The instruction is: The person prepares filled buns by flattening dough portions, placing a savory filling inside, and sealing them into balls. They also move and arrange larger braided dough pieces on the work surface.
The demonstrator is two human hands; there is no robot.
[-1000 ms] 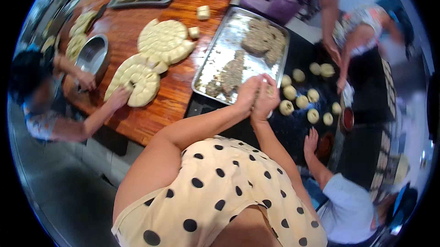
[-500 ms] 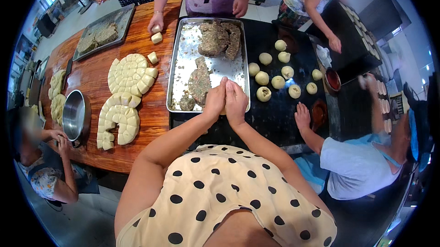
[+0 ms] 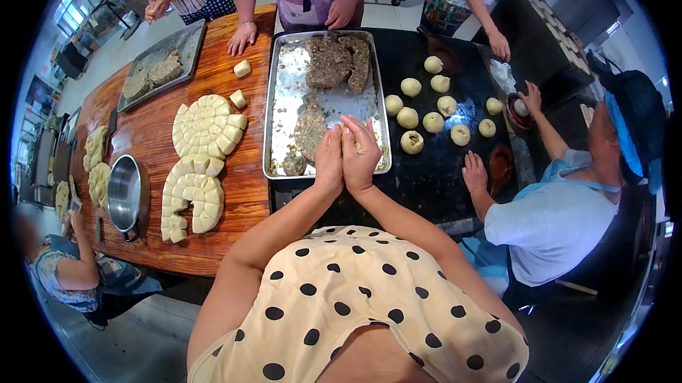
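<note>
My left hand (image 3: pixel 327 159) and my right hand (image 3: pixel 360 154) are pressed palm to palm over the front of a metal tray (image 3: pixel 280 83), fingers close together; what lies between them is mostly hidden. In the tray are a large dark slab of crumbly mixture (image 3: pixel 325 60) and a paler, speckled mound (image 3: pixel 310 122) just behind my hands. Several pale dough balls (image 3: pixel 410 86) sit right of the tray on the black worktop (image 3: pixel 426 195). Scored dough rounds (image 3: pixel 206 125) and two small dough cubes (image 3: pixel 241 68) are left of it on a wooden top (image 3: pixel 141 241).
Co-workers' hands (image 3: pixel 241 36) rest or work around the table. Leftward are a steel bowl (image 3: pixel 124 191) and another tray (image 3: pixel 158 67). At right, a co-worker (image 3: pixel 540 227) reaches to a red-brown bowl (image 3: pixel 518 117), near another brown dish (image 3: pixel 500 168).
My hands stay together as the view has steadied. The purple-aproned co-worker let go of a dough cube; the right co-worker's arm has come to the bowl; the left co-worker's hand has moved up.
</note>
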